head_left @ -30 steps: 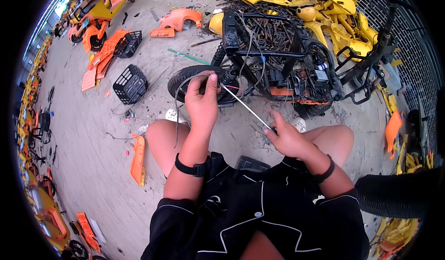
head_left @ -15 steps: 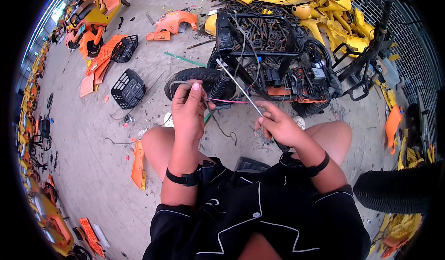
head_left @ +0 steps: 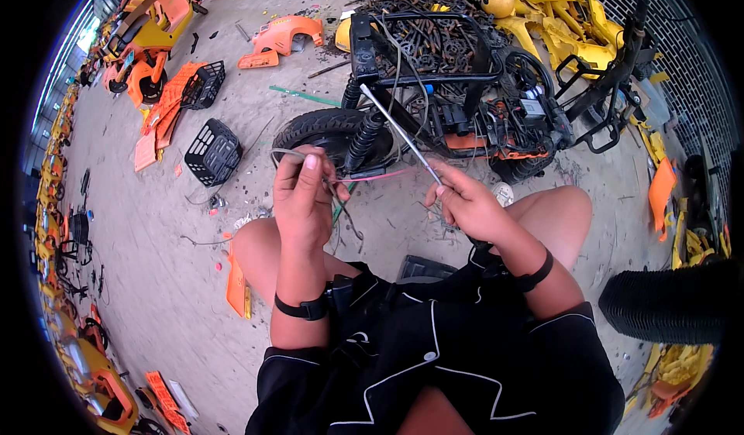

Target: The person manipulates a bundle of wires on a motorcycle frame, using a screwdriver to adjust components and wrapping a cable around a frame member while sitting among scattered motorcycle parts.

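My left hand (head_left: 301,193) is raised with its fingers closed round a thin grey cable (head_left: 284,151), whose loose end hangs below the fingers. My right hand (head_left: 463,202) grips a long, slim metal-shafted tool (head_left: 395,125) that slants up and left, its tip over the bike frame; its kind is not clear. Between the hands runs a pink wire (head_left: 372,177); how its right end is held cannot be made out. Beyond them lies a stripped scooter frame (head_left: 457,86) with its rear tyre (head_left: 310,130) and shock spring (head_left: 364,142) nearest my left hand.
Black baskets (head_left: 213,152) and orange body panels (head_left: 287,34) lie on the concrete floor to the left. Yellow panels (head_left: 554,40) are heaped at the far right. A black ribbed hose-like thing (head_left: 663,302) juts in on the right. Metal parts (head_left: 442,40) pile behind the frame.
My left hand sits slightly lower and farther left, and the cable's hanging end has shifted left with it. The tool stays in my right hand, and the whole view has shifted a little.
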`<action>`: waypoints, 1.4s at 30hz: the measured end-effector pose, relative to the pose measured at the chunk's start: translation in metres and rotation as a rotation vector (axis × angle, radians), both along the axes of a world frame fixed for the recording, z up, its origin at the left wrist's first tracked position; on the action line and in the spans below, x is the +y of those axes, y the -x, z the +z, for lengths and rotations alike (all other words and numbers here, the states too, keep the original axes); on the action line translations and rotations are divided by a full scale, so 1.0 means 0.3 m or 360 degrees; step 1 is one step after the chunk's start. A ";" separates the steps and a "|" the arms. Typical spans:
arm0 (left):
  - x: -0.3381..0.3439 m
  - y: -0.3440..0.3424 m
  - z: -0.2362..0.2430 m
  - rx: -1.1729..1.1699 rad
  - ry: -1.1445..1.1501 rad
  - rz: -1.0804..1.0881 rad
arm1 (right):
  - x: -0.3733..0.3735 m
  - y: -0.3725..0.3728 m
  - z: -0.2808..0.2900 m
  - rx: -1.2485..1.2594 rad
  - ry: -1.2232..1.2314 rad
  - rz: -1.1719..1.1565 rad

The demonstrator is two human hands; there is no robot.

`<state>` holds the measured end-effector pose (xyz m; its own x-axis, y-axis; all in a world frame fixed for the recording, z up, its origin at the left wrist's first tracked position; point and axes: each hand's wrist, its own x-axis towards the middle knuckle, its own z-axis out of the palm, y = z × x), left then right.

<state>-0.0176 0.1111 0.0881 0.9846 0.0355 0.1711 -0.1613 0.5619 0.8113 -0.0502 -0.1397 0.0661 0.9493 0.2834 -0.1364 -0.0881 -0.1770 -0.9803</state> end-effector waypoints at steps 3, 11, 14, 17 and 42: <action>0.033 -0.006 -0.002 0.0033 0.0026 -0.0006 | -0.014 -0.007 0.019 -0.0037 -0.0144 -0.0083; 0.039 -0.139 -0.101 0.0584 -0.0314 -0.0105 | -0.108 -0.005 0.140 -0.0127 -0.0276 0.0546; 0.036 -0.163 -0.109 0.0521 -0.0348 -0.0220 | -0.095 -0.005 0.196 -0.0353 0.0666 0.0933; 0.043 -0.146 -0.084 0.0385 -0.0528 -0.0131 | -0.061 -0.002 0.228 -0.0507 0.1709 0.0878; 0.007 -0.031 -0.054 0.0388 -0.0774 -0.0048 | -0.071 0.008 0.165 -0.0987 0.1509 0.0033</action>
<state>-0.0085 0.1132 0.0718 0.9972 -0.0197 -0.0727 0.0744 0.1141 0.9907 -0.0527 -0.1609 0.1156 0.9243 0.3323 0.1878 0.3776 -0.8677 -0.3233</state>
